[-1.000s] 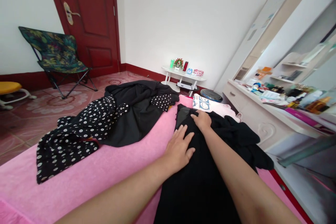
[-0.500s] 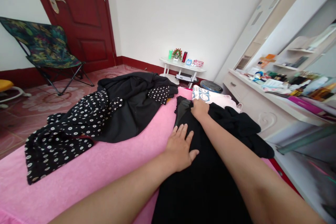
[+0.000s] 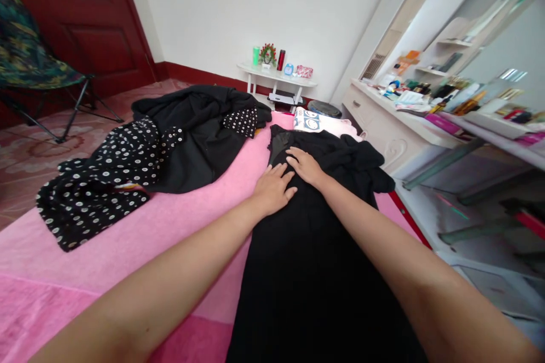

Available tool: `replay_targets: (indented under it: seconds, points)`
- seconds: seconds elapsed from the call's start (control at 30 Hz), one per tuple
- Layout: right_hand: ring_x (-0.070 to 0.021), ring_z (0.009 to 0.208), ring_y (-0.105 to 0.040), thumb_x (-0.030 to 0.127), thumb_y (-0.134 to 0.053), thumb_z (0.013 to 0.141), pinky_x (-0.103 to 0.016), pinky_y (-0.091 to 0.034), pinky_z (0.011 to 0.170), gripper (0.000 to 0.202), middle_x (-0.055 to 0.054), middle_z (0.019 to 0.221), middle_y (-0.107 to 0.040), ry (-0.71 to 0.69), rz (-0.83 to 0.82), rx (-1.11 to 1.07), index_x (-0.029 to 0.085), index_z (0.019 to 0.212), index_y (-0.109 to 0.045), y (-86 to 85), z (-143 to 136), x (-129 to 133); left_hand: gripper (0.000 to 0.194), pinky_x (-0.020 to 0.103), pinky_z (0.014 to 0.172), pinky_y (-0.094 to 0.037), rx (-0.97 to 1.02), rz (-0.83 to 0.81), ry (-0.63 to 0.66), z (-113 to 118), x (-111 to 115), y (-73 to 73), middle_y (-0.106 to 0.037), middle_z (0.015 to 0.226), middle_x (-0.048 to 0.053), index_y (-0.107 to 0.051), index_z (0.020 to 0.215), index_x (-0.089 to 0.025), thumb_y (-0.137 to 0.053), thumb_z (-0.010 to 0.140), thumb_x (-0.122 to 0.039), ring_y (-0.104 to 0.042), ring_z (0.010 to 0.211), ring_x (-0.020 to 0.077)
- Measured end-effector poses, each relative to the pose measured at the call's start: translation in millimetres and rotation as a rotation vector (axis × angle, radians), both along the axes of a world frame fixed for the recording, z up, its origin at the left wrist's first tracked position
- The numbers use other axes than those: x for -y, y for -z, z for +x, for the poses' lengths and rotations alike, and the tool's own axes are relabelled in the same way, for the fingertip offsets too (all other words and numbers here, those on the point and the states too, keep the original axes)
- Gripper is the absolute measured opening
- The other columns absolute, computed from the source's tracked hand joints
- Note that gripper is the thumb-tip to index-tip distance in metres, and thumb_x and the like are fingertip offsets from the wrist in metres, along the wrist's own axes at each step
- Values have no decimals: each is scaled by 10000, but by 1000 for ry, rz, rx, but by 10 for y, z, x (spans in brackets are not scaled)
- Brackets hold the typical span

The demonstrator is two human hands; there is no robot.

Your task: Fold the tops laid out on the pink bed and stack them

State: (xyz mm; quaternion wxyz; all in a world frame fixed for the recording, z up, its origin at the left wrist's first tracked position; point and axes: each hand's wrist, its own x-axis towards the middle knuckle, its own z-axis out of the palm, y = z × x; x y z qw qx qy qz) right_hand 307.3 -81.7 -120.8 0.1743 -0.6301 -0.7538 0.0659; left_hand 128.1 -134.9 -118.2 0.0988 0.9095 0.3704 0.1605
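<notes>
A long black garment (image 3: 315, 272) lies spread on the pink bedcover (image 3: 183, 227), running from close to me toward the far end. My left hand (image 3: 273, 189) rests flat on its left edge, fingers spread. Just beyond and to the right, my right hand (image 3: 305, 165) lies on the same cloth near its upper end, fingers stretched out. Bunched folds of the garment sit to the right of that hand. Sheer dark fabric shows at its top left corner. To the left lies a black garment with white-dotted cloth (image 3: 102, 176), crumpled.
A folded white and pink cloth with a blue print (image 3: 315, 121) lies at the far end. On the right stands a dressing table (image 3: 378, 119) crowded with bottles. A small white side table (image 3: 276, 75) is by the wall, a folding chair (image 3: 38, 62) at left.
My right hand has let go of the garment's upper edge and opened flat on the cloth, nearer my left hand. The view has shifted right and down.
</notes>
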Motion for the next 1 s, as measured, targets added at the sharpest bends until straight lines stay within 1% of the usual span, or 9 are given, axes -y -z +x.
replay_targets:
  seconds: [0.1,0.17,0.23,0.33,0.43,0.53,0.63,0.83,1.0]
  points:
    - [-190,1294,-405,261,-362,912,-391,-278,1098,387,-66,1386,-484,-22,142,-55,207,1242,-557,51,133,460,445,423,1119,-216,1,30,29,18,80,-61,-390,1429,167,-488,1305,-101,-435,923,-322,-350,1322,269]
    - [-175,1260,-439,161,-352,868,-367,-314,1079,407,-57,1344,-520,47,205,-98,209,1199,-584,69,212,657,359,398,1058,-321,-45,18,81,18,172,-175,-494,1322,163,-559,1220,-104,-467,894,-223,-432,1246,270]
    - [-173,1210,-477,70,-345,790,-348,-358,1044,452,-62,1272,-560,172,279,-134,198,1123,-622,70,257,747,356,375,941,-428,-124,-29,166,-4,295,-335,-569,1191,135,-585,1185,-152,-508,838,-143,-530,1117,269]
    - [-192,1079,-546,59,-395,725,-338,-438,947,452,-70,1183,-572,326,342,-137,197,1082,-635,51,247,762,539,347,794,-488,-244,-134,369,-58,510,-573,-621,1072,77,-527,1264,-276,-596,751,-124,-614,944,252]
    - [-157,848,-597,132,-469,762,-301,-494,795,440,-50,1204,-535,310,278,-111,247,1165,-601,25,195,751,496,314,729,-487,-318,-192,540,-80,670,-697,-670,962,42,-593,1175,-304,-615,721,-104,-637,887,238]
    - [-130,760,-593,186,-492,802,-287,-494,746,420,-34,1305,-478,256,238,-86,286,1200,-584,16,174,742,294,287,682,-469,-312,-210,562,-63,697,-697,-688,865,24,-673,951,-255,-621,715,-88,-644,836,220]
    - [-162,836,-598,183,-483,811,-303,-483,806,300,-53,1245,-539,222,251,-120,231,1059,-645,32,204,712,218,239,633,-436,-240,-279,584,-36,643,-641,-683,759,-9,-670,822,-229,-624,696,-58,-640,756,172]
    - [-204,970,-582,177,-438,828,-315,-460,867,230,-80,1029,-636,288,357,-257,197,932,-642,50,282,673,206,211,645,-417,22,-345,609,15,629,-523,-691,832,-6,-672,907,-222,-606,753,-102,-627,729,134]
    - [-217,1153,-491,229,-432,861,-355,-381,983,281,-70,1236,-572,375,434,-124,216,1027,-658,-29,256,735,286,207,598,-431,6,-525,592,49,635,-473,-680,731,-6,-662,1046,-215,-657,762,-238,-623,631,131]
